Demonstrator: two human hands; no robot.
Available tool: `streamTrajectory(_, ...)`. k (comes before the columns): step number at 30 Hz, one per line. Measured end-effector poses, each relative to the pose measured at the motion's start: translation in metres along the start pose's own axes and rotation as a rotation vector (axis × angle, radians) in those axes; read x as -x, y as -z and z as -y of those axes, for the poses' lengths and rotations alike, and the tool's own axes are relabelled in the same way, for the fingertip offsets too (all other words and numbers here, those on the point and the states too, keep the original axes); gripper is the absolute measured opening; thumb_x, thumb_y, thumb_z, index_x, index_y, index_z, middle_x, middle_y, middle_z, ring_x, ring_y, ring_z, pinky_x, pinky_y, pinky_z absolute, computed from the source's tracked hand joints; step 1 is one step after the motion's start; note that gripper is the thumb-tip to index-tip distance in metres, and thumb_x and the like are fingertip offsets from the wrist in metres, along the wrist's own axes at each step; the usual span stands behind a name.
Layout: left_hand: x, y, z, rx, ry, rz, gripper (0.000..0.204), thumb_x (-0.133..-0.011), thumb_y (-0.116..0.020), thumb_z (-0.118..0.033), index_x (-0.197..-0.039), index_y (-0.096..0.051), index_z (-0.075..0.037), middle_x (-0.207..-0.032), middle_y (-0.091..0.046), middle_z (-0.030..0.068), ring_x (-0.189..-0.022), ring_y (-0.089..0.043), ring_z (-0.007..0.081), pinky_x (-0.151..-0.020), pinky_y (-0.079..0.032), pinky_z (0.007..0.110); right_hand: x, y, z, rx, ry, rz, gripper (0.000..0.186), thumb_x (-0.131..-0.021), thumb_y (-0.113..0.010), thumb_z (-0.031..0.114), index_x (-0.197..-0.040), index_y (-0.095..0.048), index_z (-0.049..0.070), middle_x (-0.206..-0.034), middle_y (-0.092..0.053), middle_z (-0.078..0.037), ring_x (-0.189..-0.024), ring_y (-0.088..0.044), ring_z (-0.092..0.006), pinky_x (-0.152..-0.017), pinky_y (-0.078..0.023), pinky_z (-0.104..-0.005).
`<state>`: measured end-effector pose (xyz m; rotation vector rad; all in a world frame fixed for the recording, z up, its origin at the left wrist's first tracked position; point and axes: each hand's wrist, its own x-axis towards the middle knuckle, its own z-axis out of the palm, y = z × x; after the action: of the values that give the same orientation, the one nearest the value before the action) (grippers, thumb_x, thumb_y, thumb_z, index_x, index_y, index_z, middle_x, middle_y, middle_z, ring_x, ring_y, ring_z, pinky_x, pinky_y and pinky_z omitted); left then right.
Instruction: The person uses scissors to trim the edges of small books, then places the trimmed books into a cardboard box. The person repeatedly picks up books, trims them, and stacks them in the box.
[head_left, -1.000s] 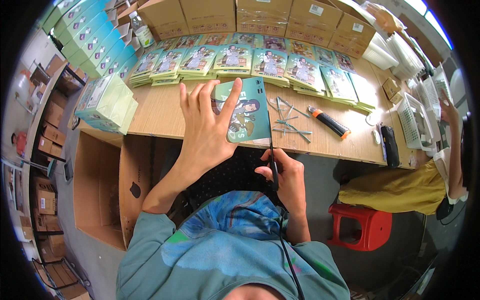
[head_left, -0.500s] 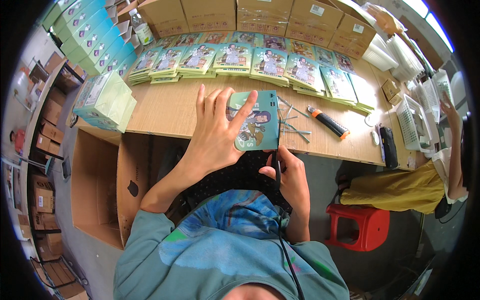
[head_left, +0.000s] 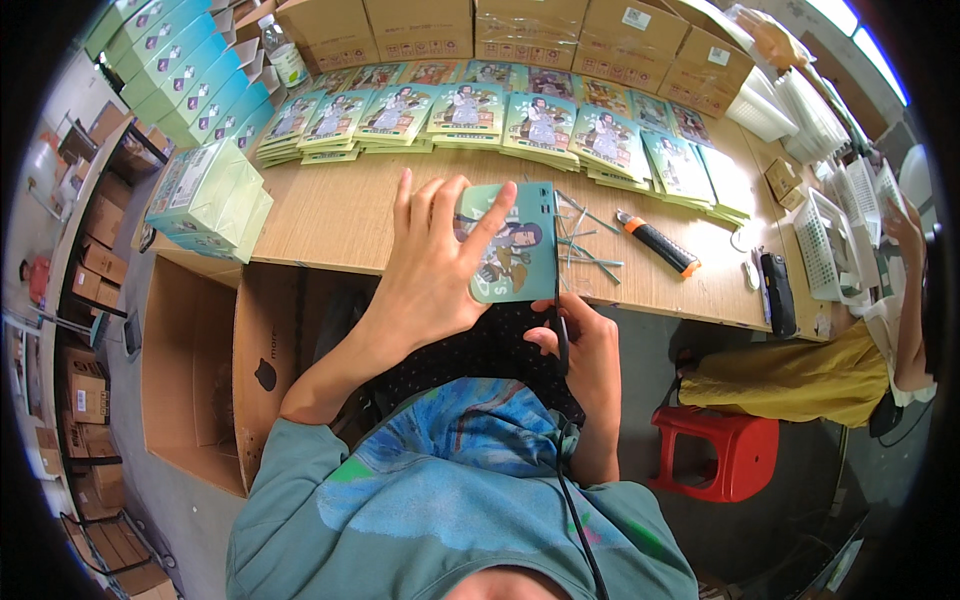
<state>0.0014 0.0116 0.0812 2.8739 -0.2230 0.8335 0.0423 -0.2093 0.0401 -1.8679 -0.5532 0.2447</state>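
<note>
My left hand [head_left: 432,255] grips a flat teal packet [head_left: 530,255] with a cartoon figure on it, held above the table's front edge. Its index finger lies across the printed face; the thumb is hidden. At the packet's right edge, my right hand [head_left: 588,350] is closed round black scissors [head_left: 562,335], whose dark blades run up along that edge. Part of their handle is covered by my fingers. Just beyond lie several thin teal cut strips [head_left: 590,255]. An orange-and-black utility knife [head_left: 660,245] rests to their right.
Stacks of illustrated packets [head_left: 465,110] line the far side of the table [head_left: 330,215], before cardboard boxes [head_left: 420,30]. A green box [head_left: 210,205] stands at the left, above an open carton [head_left: 195,390]. At right are a white basket [head_left: 830,250], a red stool [head_left: 715,455] and another person's arm [head_left: 908,250].
The scissors' handle has shifted slightly right along with my right thumb and fingers. My left hand and the packet have stayed almost in place.
</note>
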Motion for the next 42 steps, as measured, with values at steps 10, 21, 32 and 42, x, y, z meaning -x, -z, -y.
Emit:
streamTrajectory(10,0.005,-0.004,-0.009,0.014,-0.048,0.084,0.113,-0.063,-0.09,-0.021,-0.164,-0.038,-0.015,-0.137,-0.041,0.0246,-0.133,-0.041,0.0448,-0.122,-0.022,0.069,-0.004,0.006,-0.01,-0.087,0.061,0.065,0.041,-0.086,-0.088,0.026,-0.108,-0.067,-0.002,-0.07,-0.058,-0.007,-0.064,-0.048,-0.0103,-0.059,-0.044,-0.0292)
streamTrajectory(21,0.006,-0.005,-0.008,0.001,-0.038,0.056,0.116,-0.063,-0.091,-0.024,-0.164,-0.036,-0.016,-0.137,-0.041,0.0253,-0.133,-0.042,0.0447,-0.122,-0.022,0.069,-0.002,0.003,-0.007,-0.077,-0.039,0.023,0.039,-0.086,-0.087,0.022,-0.112,-0.069,-0.003,-0.069,-0.06,-0.009,-0.065,-0.051,-0.0074,-0.059,-0.045,-0.0288)
streamTrajectory(32,0.009,-0.004,-0.018,0.014,-0.076,0.179,0.117,-0.059,-0.09,-0.02,-0.164,-0.037,-0.017,-0.136,-0.042,0.0255,-0.133,-0.042,0.0448,-0.122,-0.023,0.069,-0.008,0.011,-0.026,-0.212,0.098,0.131,0.051,-0.088,-0.087,0.024,-0.123,-0.064,-0.004,-0.096,-0.074,-0.011,-0.086,-0.063,-0.011,-0.078,-0.054,-0.0295)
streamTrajectory(42,0.008,-0.009,-0.014,-0.003,-0.031,0.12,0.11,-0.067,-0.09,-0.028,-0.163,-0.038,-0.016,-0.137,-0.041,0.0254,-0.133,-0.041,0.045,-0.121,-0.024,0.069,-0.016,0.007,-0.011,-0.036,0.016,0.02,0.042,-0.09,-0.084,0.027,-0.116,-0.07,-0.002,-0.068,-0.064,-0.007,-0.062,-0.055,-0.0076,-0.058,-0.046,-0.0276)
